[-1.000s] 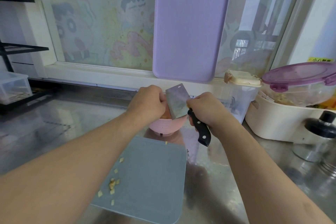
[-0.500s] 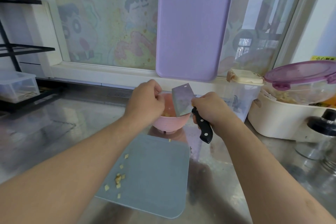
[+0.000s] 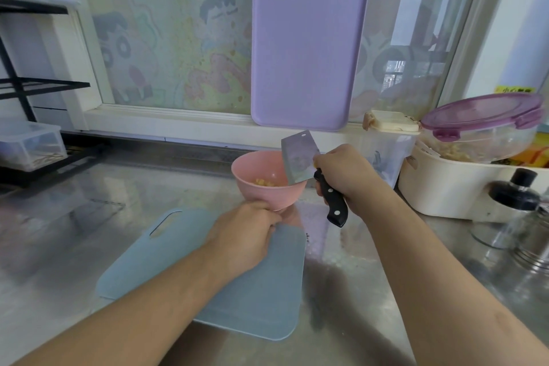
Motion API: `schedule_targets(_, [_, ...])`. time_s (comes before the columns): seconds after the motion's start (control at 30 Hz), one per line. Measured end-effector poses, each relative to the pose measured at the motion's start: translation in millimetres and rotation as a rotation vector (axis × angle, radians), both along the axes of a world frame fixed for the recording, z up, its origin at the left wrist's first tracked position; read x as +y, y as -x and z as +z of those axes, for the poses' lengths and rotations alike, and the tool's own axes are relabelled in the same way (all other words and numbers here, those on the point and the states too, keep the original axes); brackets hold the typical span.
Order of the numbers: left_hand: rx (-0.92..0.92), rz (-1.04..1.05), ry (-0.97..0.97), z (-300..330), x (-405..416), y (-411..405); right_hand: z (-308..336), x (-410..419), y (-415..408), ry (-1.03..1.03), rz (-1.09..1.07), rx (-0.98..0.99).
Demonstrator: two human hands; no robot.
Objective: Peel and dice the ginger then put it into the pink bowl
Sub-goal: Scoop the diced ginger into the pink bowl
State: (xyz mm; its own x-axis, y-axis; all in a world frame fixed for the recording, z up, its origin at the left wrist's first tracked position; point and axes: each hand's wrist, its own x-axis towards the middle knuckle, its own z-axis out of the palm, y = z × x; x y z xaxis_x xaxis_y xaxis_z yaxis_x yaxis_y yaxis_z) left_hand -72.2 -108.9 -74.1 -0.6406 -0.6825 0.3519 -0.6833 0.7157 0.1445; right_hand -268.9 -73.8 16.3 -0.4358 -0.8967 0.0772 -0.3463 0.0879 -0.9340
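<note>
left hand (image 3: 246, 235) hovering over board (image 3: 258, 291), fingers curling, holding nothing seen | right hand (image 3: 341, 172) gripping cleaver (image 3: 298, 159), blade upright beside bowl (image 3: 267, 184) | ginger (image 3: 263, 182) lying inside bowl

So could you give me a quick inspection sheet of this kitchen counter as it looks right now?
Surface: shiny steel counter, with a blue cutting board lying flat.
Job's things: pink bowl holding diced ginger; cleaver held blade up beside the bowl.
Clutter: purple board leaning on the window; clear tub with cream lid; purple-lidded container in a white basin; black-capped bottle.
Grippers: left hand curled at the bowl's base; right hand grips the cleaver handle.
Cables: nothing seen.
Surroundings: cartoon-covered window; black rack with a clear box.
</note>
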Motion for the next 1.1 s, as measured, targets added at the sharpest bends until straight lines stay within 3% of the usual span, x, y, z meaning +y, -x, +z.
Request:
schedule_targets(0.27, [-0.014, -0.006, 0.067, 5.4, 19.4, 1.5, 1.6, 0.5, -0.1, 0.006, 0.01, -0.034])
schedule_targets(0.53, [0.379, -0.042, 0.238, 65.1, 11.2, 6.7, 7.8, 5.5, 7.2, 0.038, -0.013, -0.062])
schedule_targets(0.73, [0.503, 0.176, -0.109, 67.2, -29.3, 7.8, 6.3, 8.4, 4.5, 0.038, -0.006, -0.042])
schedule_targets(0.97, [0.752, 0.159, -0.079, 54.6, -27.8, -17.9, 4.5, 6.2, -1.5, 0.046, 0.014, -0.007])
schedule_targets(1.1, [0.921, 0.282, -0.064, 43.8, -21.8, -38.4, 10.4, 11.9, -6.8, 0.092, 0.069, 0.036])
